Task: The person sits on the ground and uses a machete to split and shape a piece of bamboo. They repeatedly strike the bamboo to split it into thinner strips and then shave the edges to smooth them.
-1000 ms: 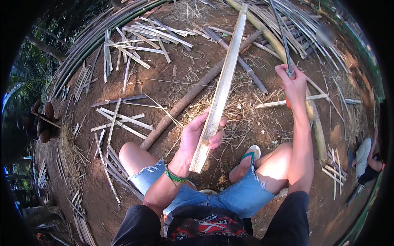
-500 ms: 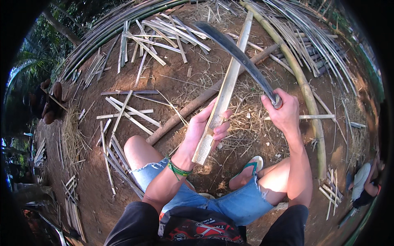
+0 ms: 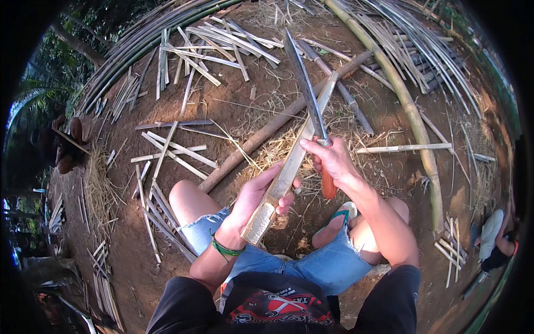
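My left hand point(image 3: 255, 189) grips a split bamboo strip point(image 3: 288, 166) near its close end, fingers curled around the edges. The strip slants up and away to the right, pale inner face upward, its far end over a round pole point(image 3: 253, 147). A whitish node shows at the near end. My right hand point(image 3: 338, 160) is wrapped around the reddish-brown wooden handle point(image 3: 329, 186) of a machete, thumb near the blade's base. The long dark machete blade point(image 3: 305, 80) points away from me and crosses above the strip. I cannot tell whether blade and strip touch.
Bamboo strips point(image 3: 167, 147) lie scattered at left, with more in a pile point(image 3: 222, 47) beyond. A thick bamboo pole point(image 3: 409, 103) runs along the right. A dark bamboo length point(image 3: 347, 97) crosses the round pole. Other people sit at far left point(image 3: 69, 145) and far right point(image 3: 503, 245).
The bamboo strip has come closer to me in my left hand. My right hand has swung left with the machete, bringing the blade over the strip; its handle now shows.
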`<state>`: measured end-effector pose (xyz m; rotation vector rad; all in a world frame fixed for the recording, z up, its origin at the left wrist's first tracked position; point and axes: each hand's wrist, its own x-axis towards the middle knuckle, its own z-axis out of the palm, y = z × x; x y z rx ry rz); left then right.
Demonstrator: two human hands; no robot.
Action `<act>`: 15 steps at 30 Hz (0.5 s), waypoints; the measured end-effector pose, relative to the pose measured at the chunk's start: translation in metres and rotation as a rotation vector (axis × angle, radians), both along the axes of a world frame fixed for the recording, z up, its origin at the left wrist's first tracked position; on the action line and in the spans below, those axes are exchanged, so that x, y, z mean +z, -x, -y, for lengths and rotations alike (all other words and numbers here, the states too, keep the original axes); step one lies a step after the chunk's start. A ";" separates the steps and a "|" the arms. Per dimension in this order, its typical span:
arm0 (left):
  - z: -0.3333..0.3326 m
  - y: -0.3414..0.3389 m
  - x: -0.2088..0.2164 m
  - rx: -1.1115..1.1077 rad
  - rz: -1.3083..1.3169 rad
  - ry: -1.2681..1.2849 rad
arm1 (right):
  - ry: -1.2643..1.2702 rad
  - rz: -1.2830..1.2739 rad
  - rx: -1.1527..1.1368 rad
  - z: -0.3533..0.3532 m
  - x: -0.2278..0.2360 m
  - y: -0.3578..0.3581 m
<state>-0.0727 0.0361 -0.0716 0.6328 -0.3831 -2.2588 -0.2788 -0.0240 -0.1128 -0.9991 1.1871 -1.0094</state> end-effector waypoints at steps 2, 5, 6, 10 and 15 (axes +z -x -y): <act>-0.011 -0.016 -0.001 -0.011 0.100 0.111 | -0.143 0.207 -0.056 -0.006 -0.020 -0.017; -0.043 -0.035 0.019 0.097 0.162 0.184 | -0.309 0.371 -0.206 -0.017 -0.043 -0.037; -0.056 -0.045 0.023 0.075 0.331 0.418 | -0.390 0.464 -0.267 -0.020 -0.048 -0.044; -0.088 -0.047 0.018 0.490 0.888 1.041 | -0.511 0.755 -0.410 -0.044 -0.061 -0.085; -0.062 -0.022 0.006 0.888 0.563 1.097 | -0.545 0.688 -0.364 -0.089 -0.074 -0.109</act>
